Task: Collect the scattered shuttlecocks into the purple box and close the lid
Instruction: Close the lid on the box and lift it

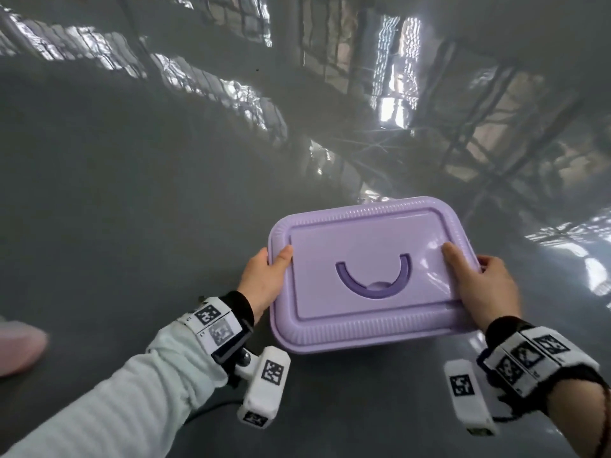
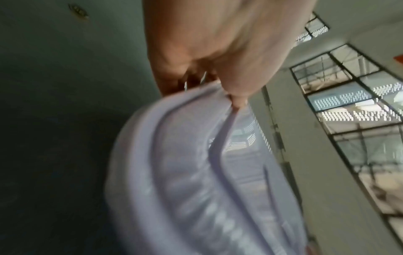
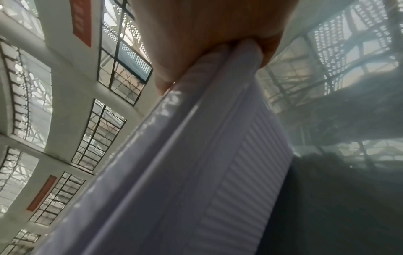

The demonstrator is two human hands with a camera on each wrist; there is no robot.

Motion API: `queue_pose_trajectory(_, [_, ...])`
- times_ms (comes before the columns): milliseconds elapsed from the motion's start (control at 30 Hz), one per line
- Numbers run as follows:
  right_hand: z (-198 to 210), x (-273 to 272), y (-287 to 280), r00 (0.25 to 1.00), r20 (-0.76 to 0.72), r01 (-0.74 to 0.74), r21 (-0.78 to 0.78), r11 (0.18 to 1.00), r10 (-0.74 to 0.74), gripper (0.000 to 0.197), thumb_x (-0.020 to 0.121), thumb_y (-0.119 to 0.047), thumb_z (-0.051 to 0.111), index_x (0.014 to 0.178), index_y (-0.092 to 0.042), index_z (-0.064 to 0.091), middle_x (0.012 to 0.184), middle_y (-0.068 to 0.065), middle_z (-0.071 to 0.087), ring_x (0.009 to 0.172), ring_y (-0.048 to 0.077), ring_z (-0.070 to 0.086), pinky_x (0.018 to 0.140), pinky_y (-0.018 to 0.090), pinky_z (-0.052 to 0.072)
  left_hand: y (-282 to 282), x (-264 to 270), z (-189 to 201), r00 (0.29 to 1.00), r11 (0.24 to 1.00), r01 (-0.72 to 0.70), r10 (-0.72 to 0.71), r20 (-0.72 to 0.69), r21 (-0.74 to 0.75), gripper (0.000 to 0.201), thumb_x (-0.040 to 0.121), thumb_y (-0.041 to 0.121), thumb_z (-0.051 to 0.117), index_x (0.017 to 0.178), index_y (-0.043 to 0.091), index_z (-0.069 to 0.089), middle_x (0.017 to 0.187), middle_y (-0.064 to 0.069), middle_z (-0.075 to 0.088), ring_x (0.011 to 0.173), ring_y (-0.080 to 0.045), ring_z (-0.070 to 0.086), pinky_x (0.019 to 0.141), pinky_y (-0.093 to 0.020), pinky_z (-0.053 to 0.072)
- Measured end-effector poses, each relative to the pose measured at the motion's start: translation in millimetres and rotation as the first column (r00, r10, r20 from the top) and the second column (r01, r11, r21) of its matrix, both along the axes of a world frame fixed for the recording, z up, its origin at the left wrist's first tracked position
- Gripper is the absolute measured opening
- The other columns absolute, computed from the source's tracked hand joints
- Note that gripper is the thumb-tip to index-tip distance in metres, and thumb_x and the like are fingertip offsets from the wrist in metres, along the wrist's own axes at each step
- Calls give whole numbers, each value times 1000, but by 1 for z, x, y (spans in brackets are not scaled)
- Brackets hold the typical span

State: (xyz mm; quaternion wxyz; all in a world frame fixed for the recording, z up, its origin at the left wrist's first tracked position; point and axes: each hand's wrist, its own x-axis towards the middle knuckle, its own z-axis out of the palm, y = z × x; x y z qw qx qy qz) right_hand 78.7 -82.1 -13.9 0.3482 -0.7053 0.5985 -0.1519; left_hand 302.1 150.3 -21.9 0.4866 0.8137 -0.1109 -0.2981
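Note:
The purple box (image 1: 370,328) sits low in the head view on the glossy grey floor, with its lid (image 1: 363,239) lying flat on top and a darker half-ring handle (image 1: 373,282) in the lid's middle. My left hand (image 1: 264,279) grips the lid's left edge, thumb on top. My right hand (image 1: 479,282) grips the right edge the same way. The left wrist view shows the thumb pressed on the blurred lid rim (image 2: 191,155). In the right wrist view the lid (image 3: 165,172) sits over the ribbed box wall (image 3: 246,172). No shuttlecock is visible.
The shiny grey floor (image 1: 165,193) spreads all around and mirrors windows and beams. A pink shoe (image 1: 18,348) shows at the left edge. Windows and wall (image 3: 65,120) fill the wrist views' backgrounds.

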Motion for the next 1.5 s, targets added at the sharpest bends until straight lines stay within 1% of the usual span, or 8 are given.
queue_pose_trajectory(233, [10,-3,-17,976,-144,-166,-10,986,163,69,73,-78,42,80,-12,59,84,10,63,82,32,55,75,38,41,-2,-12,-6,968,996,-51,33,250,68,45,89,57,50,89,12,53,82,-4,63,81,-27,60,75,-38,49])
queue_pose_trajectory(367, [5,-2,-17,987,-80,-136,9,991,136,68,69,-77,45,75,-11,59,79,9,63,80,34,57,74,38,41,-4,-15,-17,975,980,-180,189,119,-84,40,78,61,62,91,24,57,86,3,67,83,-20,65,80,-42,54])
queue_pose_trajectory(567, [0,-3,-13,995,34,-95,73,993,93,61,80,-68,55,77,-7,61,82,13,64,81,34,58,76,40,44,-7,-16,-15,960,951,-279,276,-36,-134,39,81,47,69,97,13,60,89,0,67,83,-18,65,79,-34,53])
queue_pose_trajectory(800, [5,-1,-6,995,48,-90,18,996,89,66,74,-70,50,73,-5,59,75,13,61,77,35,56,74,39,41,-5,-21,-8,943,974,-227,222,248,-8,51,85,51,62,59,16,36,55,2,41,55,-23,39,57,-34,37])
queue_pose_trajectory(967, [2,-2,-10,995,20,-95,12,995,95,60,85,-65,50,81,-6,61,86,17,63,86,37,57,84,44,44,-13,-28,0,941,970,-165,101,324,176,42,95,50,43,100,10,52,102,-10,52,94,-32,55,83,-39,45])
queue_pose_trajectory(1100, [2,1,-10,995,30,-91,13,996,91,58,85,-64,51,76,-8,60,84,16,63,85,37,57,82,43,44,-16,-21,5,971,981,-69,24,237,182,58,100,39,38,147,9,24,142,-16,37,128,-34,41,105,-40,35])
queue_pose_trajectory(1267, [2,2,-8,995,41,-88,15,996,87,65,80,-70,51,73,-6,59,77,14,62,77,35,56,73,39,42,-23,-15,4,993,995,-95,93,77,21,65,101,24,36,153,11,-1,159,-8,14,145,-23,19,118,-33,18])
queue_pose_trajectory(1500, [4,-1,-8,996,47,-76,48,996,73,55,83,-65,53,73,-10,58,73,4,60,76,29,57,69,34,38,-21,-38,6,860,992,-39,93,501,-117,58,96,23,34,151,17,20,158,-8,20,145,-24,18,116,-29,13])
